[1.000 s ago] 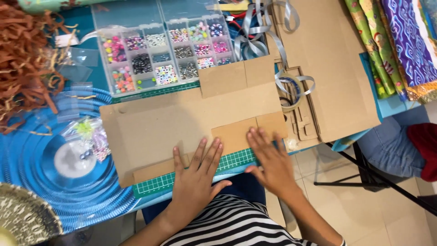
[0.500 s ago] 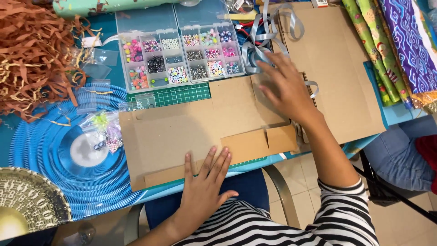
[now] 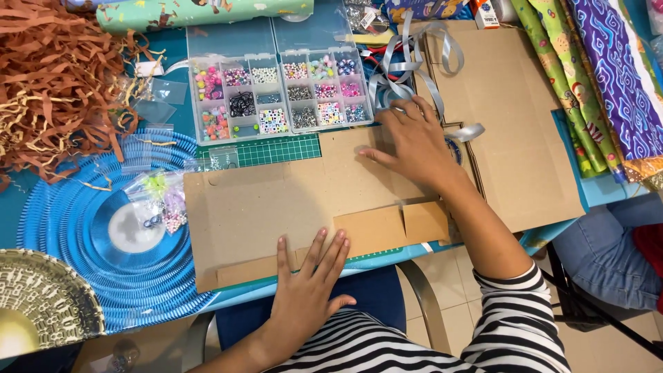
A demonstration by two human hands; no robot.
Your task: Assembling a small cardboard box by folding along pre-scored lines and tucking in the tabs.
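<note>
The flat brown cardboard sheet (image 3: 276, 207) lies on the worktop (image 3: 594, 193), long axis running left to right. The left hand (image 3: 307, 287) presses flat, fingers spread, on its near edge; the right hand (image 3: 414, 141) rests open-palmed at its far right corner, grasping nothing.

Your flat cardboard sheet (image 3: 276, 207) lies centre on the bench (image 3: 594, 190), near edge over the bench front, w/ your left hand (image 3: 307, 290) flat on that near edge & your right hand (image 3: 414, 141) on its far right corner, just before the ribbon tangle (image 3: 407, 65). Behind the sheet sits the cutting mat (image 3: 276, 148), & behind that 2 bead boxes (image 3: 280, 97) side by side; a 2nd cardboard piece (image 3: 514, 124) lies right of the sheet, w/ wrapping rolls (image 3: 594, 76) further right. Left of the sheet: small bags (image 3: 162, 200) on a pleated disc (image 3: 97, 235), shredded paper (image 3: 55, 76) behind it, a patterned plate (image 3: 41, 304) at the near left corner.
</note>
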